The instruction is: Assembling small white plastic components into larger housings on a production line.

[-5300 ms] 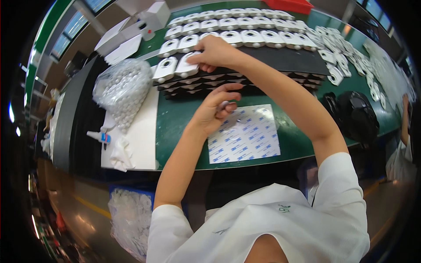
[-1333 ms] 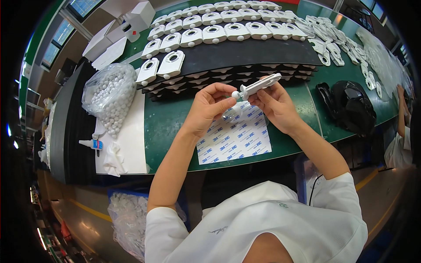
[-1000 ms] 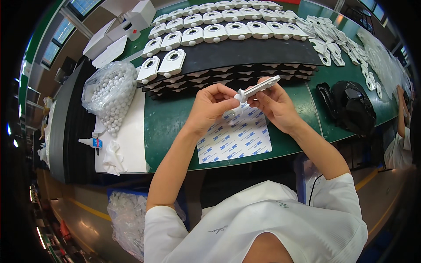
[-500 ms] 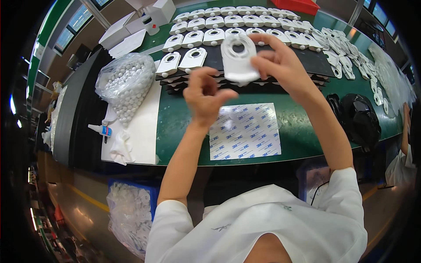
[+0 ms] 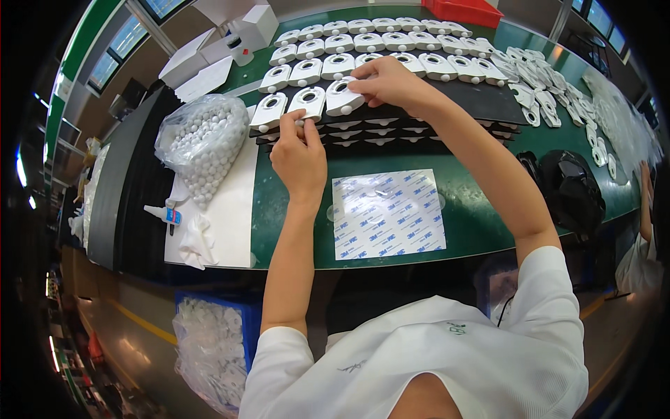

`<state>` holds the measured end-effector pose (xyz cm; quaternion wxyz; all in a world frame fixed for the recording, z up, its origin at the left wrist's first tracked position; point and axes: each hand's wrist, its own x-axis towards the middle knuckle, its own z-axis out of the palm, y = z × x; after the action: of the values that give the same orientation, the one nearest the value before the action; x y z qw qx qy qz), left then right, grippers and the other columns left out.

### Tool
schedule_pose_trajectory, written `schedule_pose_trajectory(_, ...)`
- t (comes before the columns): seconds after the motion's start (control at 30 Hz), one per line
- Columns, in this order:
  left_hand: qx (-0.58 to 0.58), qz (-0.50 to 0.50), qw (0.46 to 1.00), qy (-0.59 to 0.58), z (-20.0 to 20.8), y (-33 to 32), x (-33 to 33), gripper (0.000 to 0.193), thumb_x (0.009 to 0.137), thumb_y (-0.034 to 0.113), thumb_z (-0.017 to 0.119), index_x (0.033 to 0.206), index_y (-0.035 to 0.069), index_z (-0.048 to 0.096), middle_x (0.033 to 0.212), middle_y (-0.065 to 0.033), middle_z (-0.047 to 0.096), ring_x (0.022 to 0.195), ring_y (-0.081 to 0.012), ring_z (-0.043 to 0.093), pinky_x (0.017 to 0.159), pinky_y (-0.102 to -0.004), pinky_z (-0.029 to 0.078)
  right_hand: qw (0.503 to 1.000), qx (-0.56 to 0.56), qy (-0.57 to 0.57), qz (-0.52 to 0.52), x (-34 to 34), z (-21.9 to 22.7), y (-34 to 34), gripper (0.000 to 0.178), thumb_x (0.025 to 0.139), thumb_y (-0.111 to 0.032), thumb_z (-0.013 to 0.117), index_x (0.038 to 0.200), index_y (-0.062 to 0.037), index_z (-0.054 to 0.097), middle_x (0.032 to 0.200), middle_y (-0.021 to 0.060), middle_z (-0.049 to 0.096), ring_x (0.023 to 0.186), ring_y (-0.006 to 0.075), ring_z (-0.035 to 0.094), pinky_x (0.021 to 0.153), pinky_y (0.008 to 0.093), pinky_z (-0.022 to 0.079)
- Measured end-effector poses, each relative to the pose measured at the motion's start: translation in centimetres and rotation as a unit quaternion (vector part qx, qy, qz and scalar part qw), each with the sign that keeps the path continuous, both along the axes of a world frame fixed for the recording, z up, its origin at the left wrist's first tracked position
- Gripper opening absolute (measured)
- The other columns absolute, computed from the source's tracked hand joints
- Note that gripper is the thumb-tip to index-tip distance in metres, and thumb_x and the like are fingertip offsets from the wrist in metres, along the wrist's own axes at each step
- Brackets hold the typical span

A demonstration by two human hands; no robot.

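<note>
My right hand [image 5: 387, 84] pinches a white plastic part [image 5: 343, 98] with a round hole and a small ball at its front edge. That part sits at the front row on the stacked black boards [image 5: 419, 108], right of two similar parts. Beside it, my left hand [image 5: 300, 157] has its thumb and index finger closed about a small white ball [image 5: 300, 123] at the front edge of the neighbouring white part [image 5: 307, 105]. The leftmost white part [image 5: 268, 112] stands next to it. Rows of the same parts fill the board behind my hands.
A clear bag of white balls [image 5: 209, 140] lies at left, near a small glue bottle [image 5: 164, 214]. A printed sheet [image 5: 389, 216] lies before me. Loose white parts [image 5: 541, 94] are heaped at right, beyond a black bag [image 5: 572, 188]. A red bin [image 5: 464, 12] stands at the back.
My right hand has lowered the white part from the air onto the board, moving left. My left hand has shifted left and its spread fingers have closed at the neighbouring part's front edge.
</note>
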<state>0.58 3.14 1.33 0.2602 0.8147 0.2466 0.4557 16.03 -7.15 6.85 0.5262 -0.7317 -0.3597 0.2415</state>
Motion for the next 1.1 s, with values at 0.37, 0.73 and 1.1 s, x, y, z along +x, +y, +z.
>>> schedule_pose_trajectory(0.37, -0.004, -0.035, 0.998, -0.049, -0.2, -0.3, 0.6, 0.034, 0.076, 0.008, 0.058, 0.109, 0.002, 0.050, 0.056, -0.0056, 0.056, 0.050, -0.0194, 0.055, 0.055, -0.0319, 0.043, 0.994, 0.043, -0.087, -0.044, -0.4, -1.0, 0.0, 0.037, 0.072, -0.016, 0.070, 0.096, 0.0086, 0.057, 0.074, 0.0118, 0.062, 0.056, 0.0127, 0.061, 0.051, 0.0224, 0.052)
schedule_pose_trajectory(0.73, -0.034, -0.315, 0.946, -0.069, -0.2, -3.4, -0.3, 0.011, 0.075, 0.000, 0.058, 0.086, 0.002, 0.061, 0.058, 0.0021, 0.053, 0.048, -0.0023, 0.041, 0.046, -0.0171, 0.032, 0.874, 0.054, -0.434, -0.212, 8.8, 3.2, -13.7, 0.018, 0.083, -0.015, 0.058, 0.096, -0.0035, 0.062, 0.086, 0.0087, 0.065, 0.076, 0.0157, 0.061, 0.068, 0.0263, 0.047)
schedule_pose_trajectory(1.1, -0.607, -0.441, 0.654, 0.095, -0.4, -1.5, 0.0, 0.029, 0.076, 0.009, 0.061, 0.102, 0.000, 0.053, 0.088, -0.0056, 0.054, 0.079, -0.0101, 0.054, 0.063, -0.0176, 0.043, 0.700, -0.455, -0.524, -0.168, 19.8, -6.5, -26.4, 0.027, 0.069, -0.021, 0.068, 0.087, -0.0015, 0.061, 0.094, 0.0221, 0.057, 0.084, 0.0400, 0.056, 0.077, 0.0461, 0.045)
